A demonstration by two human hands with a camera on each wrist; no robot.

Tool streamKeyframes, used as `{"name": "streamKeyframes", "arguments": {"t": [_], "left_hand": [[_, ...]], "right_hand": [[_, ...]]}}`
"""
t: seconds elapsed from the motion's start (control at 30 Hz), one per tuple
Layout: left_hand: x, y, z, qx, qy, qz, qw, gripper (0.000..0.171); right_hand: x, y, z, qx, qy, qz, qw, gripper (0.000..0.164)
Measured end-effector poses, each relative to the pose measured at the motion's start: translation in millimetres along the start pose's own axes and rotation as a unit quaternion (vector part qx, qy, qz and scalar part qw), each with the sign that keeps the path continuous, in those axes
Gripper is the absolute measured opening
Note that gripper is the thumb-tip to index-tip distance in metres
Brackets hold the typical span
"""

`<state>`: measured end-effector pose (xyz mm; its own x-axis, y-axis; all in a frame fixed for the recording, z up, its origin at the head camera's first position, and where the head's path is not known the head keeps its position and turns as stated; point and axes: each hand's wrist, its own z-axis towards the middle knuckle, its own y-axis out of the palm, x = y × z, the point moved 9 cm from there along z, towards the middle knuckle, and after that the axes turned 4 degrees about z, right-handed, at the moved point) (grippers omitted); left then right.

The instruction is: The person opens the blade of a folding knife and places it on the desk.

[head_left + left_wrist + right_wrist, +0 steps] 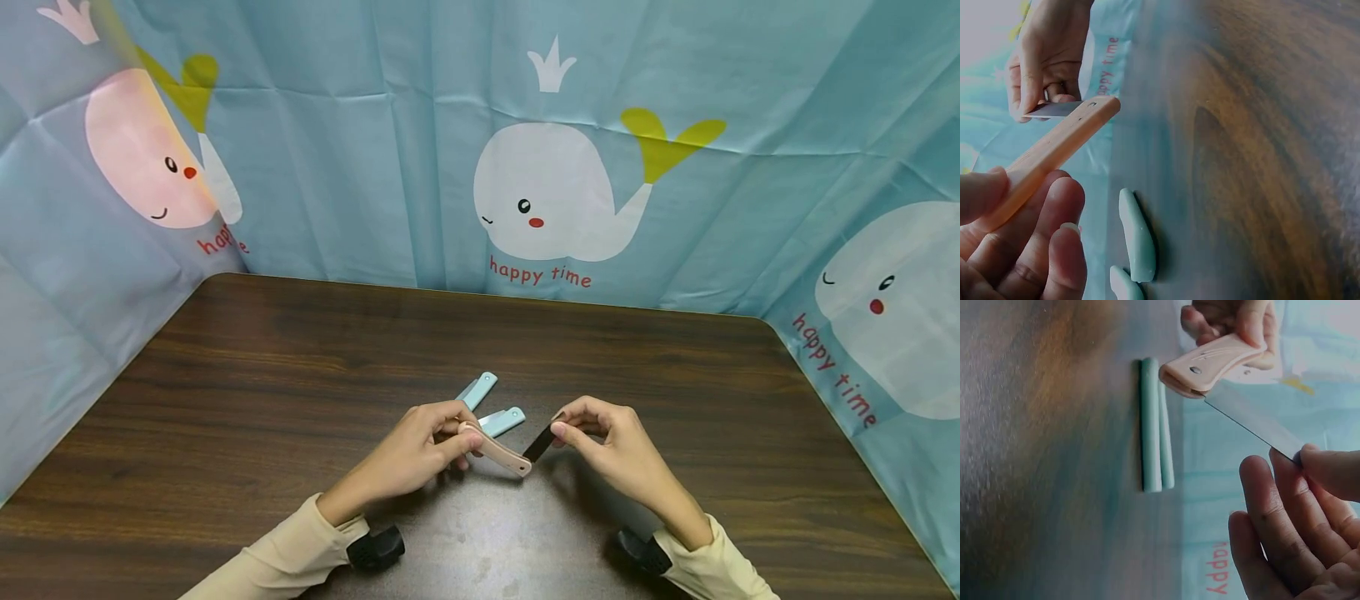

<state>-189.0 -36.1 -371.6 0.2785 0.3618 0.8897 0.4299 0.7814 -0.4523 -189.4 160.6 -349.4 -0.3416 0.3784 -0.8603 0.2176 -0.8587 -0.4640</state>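
Observation:
My left hand grips the pink handle of a folding knife between thumb and fingers. The blade stands out at an angle from the handle's pivot end and looks dark in the head view. My right hand pinches the blade's tip between thumb and index finger, the other fingers loosely bent in the right wrist view. Just beyond my left hand, two light blue folding knives lie on the table, partly hidden by that hand. Some blade shows beside each blue handle.
The brown wood-grain table is bordered at the back and sides by a light blue curtain printed with whales. Dark wrist cameras sit at both sleeve cuffs.

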Motion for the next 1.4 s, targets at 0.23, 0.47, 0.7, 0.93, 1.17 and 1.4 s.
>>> {"name": "streamKeyframes", "arguments": {"t": [0.23, 0.47, 0.7, 0.93, 1.17, 1.4], "left_hand": [[-2.0, -12.6, 1.3, 0.02, 0.004, -0.003, 0.9998, 0.01], [0.1, -26.1, 1.6, 0.044, 0.018, -0.005, 0.9988, 0.007], [-2.7, -32.0, 4.3, 0.059, 0.025, -0.054, 0.9965, 0.01], [-6.8, -35.3, 5.0, 0.072, 0.033, -0.118, 0.9899, 0.016], [-13.3, -35.5, 5.3, 0.088, 0.005, -0.18, 0.9798, 0.023], [-15.3, -37.7, 4.4, 0.106, 0.001, -0.198, 0.9745, 0.026]], "right_hand": [[4, -8, 1, 0.01, 0.006, -0.006, 1.0, 0.004], [8, -13, 2, 0.018, 0.019, -0.013, 1.0, 0.004], [11, -17, 3, 0.02, 0.02, -0.027, 0.999, 0.003], [17, -16, 3, 0.013, 0.039, -0.028, 0.999, 0.006], [18, -15, 2, 0.013, 0.044, -0.033, 0.998, 0.008], [20, -11, 3, 0.008, 0.054, -0.031, 0.998, 0.009]]}}
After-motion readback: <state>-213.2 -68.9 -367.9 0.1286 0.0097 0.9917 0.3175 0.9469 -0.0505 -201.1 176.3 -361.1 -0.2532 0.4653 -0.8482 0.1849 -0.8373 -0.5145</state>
